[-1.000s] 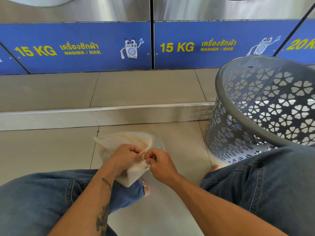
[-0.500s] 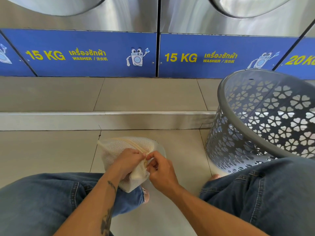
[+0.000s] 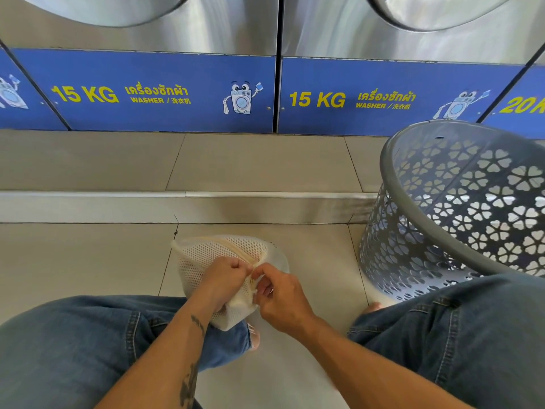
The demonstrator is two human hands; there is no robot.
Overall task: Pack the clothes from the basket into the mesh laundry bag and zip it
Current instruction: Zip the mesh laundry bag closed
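Note:
A white mesh laundry bag (image 3: 206, 255), bulging and full, rests against my left knee above the tiled floor. Its cream zipper runs across the top toward my hands. My left hand (image 3: 219, 280) grips the bag's near end beside the zipper. My right hand (image 3: 280, 290) pinches the zipper end, fingertips touching the left hand. The grey plastic basket (image 3: 442, 219) with flower-shaped cut-outs stands at the right, tilted toward me; no clothes show inside it.
Steel washers with blue "15 KG" panels (image 3: 165, 93) line the back. A raised tiled step with a metal edge (image 3: 236, 199) runs across in front of them. My jeans-clad knees (image 3: 73, 349) frame the bag on both sides.
The view has tilted upward, showing more of the washers. Both hands stay on the bag's zipper end, with only small finger shifts.

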